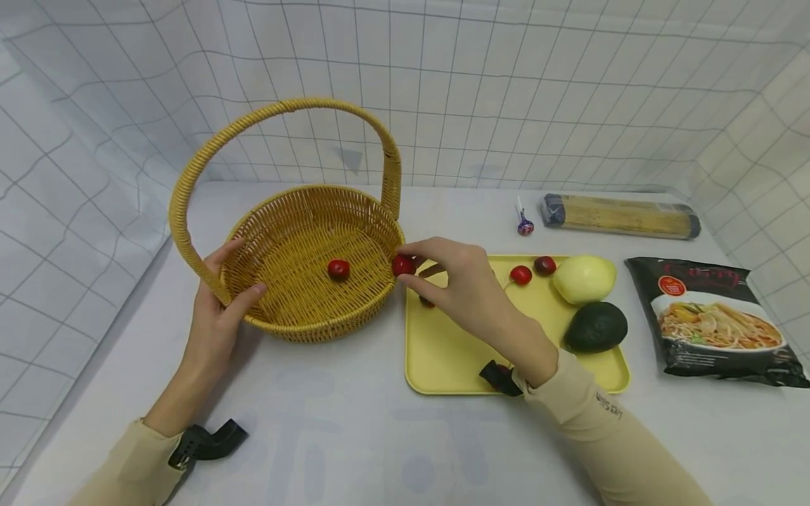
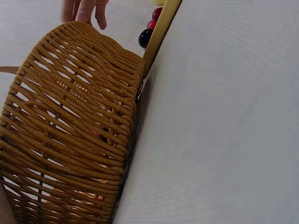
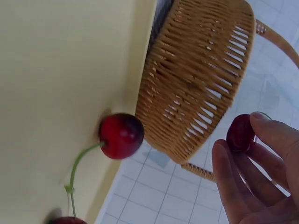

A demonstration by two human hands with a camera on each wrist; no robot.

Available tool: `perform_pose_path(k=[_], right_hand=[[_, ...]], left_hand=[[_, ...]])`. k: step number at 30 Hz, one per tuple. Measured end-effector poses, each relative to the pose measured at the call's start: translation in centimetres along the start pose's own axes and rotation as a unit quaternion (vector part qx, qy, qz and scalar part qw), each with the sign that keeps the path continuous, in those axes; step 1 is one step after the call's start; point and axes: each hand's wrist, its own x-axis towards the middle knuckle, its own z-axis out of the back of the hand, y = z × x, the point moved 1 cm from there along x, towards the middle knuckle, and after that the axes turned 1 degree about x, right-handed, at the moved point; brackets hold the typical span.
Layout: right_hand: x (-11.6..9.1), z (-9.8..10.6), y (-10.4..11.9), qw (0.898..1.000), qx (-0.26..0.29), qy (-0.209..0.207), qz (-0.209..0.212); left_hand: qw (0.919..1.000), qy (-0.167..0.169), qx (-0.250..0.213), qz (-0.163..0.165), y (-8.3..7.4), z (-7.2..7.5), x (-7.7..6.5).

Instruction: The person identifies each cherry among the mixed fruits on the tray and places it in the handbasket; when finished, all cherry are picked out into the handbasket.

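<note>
My right hand (image 1: pixel 471 284) pinches a dark red cherry (image 1: pixel 403 265) between thumb and fingertips at the right rim of the wicker basket (image 1: pixel 329 330). In the right wrist view that cherry (image 3: pixel 241 133) shows close beside the basket wall (image 3: pixel 191 79). Another cherry (image 1: pixel 338 270) lies on the basket floor. My left hand (image 1: pixel 214 323) grips the basket's left rim near the foot of the tall arched handle (image 1: pixel 180 204), its thumb over the edge. The yellow tray (image 1: pixel 436 358) stands right of the basket, partly under my right arm, with several cherries on it, one of them a stemmed cherry (image 3: pixel 122 135).
On the tray's right side sit a pale yellow-green fruit (image 1: pixel 585 279) and an avocado (image 1: pixel 596 327). A black noodle packet (image 1: pixel 718 320) lies farther right. Behind the tray are a lollipop (image 1: pixel 525 225) and a rolled bamboo mat (image 1: pixel 623 215). Gridded white sheeting (image 1: pixel 443 91) rises behind.
</note>
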Motion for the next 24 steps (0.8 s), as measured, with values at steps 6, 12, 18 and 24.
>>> perform_pose_path(k=[6,12,18,24], right_hand=[[-0.1,-1.1,0.2,1.0,0.01,0.004,0.003],[0.0,-1.6,0.4,1.0,-0.002,-0.002,0.013],[-0.1,-1.7,0.5,1.0,-0.008,-0.004,0.007],[-0.2,-1.1,0.0,1.0,-0.005,-0.018,0.006]], left_hand=[[1.0,0.0,-0.002,-0.003,0.0,0.1,0.1],[1.0,-0.002,-0.004,-0.003,-0.2,0.1,0.1],[0.9999,-0.004,-0.008,-0.006,-0.1,0.2,0.1],[0.9999,-0.002,-0.012,-0.007,0.0,0.0,0.1]])
